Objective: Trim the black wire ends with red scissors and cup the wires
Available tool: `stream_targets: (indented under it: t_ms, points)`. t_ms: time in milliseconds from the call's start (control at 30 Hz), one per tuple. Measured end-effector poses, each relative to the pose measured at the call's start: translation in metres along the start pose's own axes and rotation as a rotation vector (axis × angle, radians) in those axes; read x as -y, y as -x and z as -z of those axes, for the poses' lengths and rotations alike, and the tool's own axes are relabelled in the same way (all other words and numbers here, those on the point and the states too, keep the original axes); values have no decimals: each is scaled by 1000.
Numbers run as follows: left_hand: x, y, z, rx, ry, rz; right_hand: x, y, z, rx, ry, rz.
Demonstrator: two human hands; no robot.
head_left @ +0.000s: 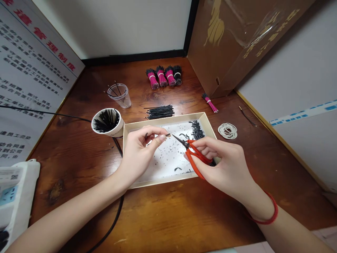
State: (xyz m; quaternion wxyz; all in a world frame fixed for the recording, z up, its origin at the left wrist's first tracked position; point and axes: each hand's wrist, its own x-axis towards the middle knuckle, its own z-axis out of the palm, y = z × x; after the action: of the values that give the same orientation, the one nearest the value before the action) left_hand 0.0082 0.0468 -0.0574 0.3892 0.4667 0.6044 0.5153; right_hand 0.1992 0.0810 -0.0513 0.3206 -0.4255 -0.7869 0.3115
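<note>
My left hand [143, 147] pinches a short black wire [168, 135], whose end pokes out past the thumb and forefinger; most of it is hidden by the fingers. Around the red handles of a pair of small scissors [193, 149] my right hand [223, 163] is closed. The narrow scissor tips point left, close to the wire end. Both hands are over a shallow cream box [165, 182] with a white bottom. Black scraps [197, 130] are heaped in its far right corner, and tiny bits are scattered across the bottom.
Behind the box lies a stack of black wires [160, 111], with banded pink and black bundles [163, 77] farther back. At left stand a paper cup [116, 131] full of black wires and a clear cup [126, 100]. Rubber bands [227, 130] lie right, near a brown carton [223, 70].
</note>
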Motion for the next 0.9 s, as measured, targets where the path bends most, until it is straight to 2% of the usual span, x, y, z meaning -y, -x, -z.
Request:
stream_targets:
  t_ms: [900]
  points:
    - [0,0,0,40,-12,-38,-2,0,0,31,-30,15]
